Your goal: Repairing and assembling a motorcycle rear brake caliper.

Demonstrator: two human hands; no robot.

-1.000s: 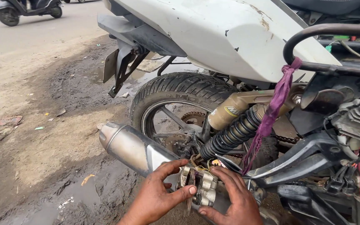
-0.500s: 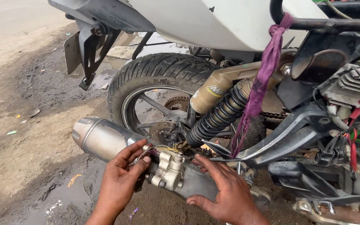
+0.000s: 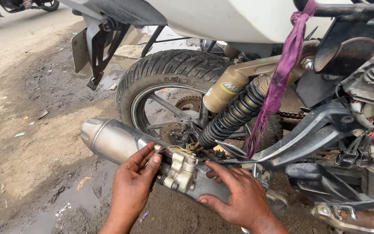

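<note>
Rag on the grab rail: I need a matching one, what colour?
Purple rag, head view.

Your left hand (image 3: 131, 187) reaches up from below, fingers curled, thumb and forefinger tips raised. Your right hand (image 3: 239, 197) lies palm down, fingers spread and pointing left. Both forearms enter from the bottom edge.

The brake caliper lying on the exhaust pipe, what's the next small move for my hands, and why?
Probably close the left hand fully around the caliper before shifting it. It only rests on the rounded exhaust pipe, with left fingertips at its edge and the right hand lying flat on the pipe beside it, so it could slide off toward the muddy ground.
</note>
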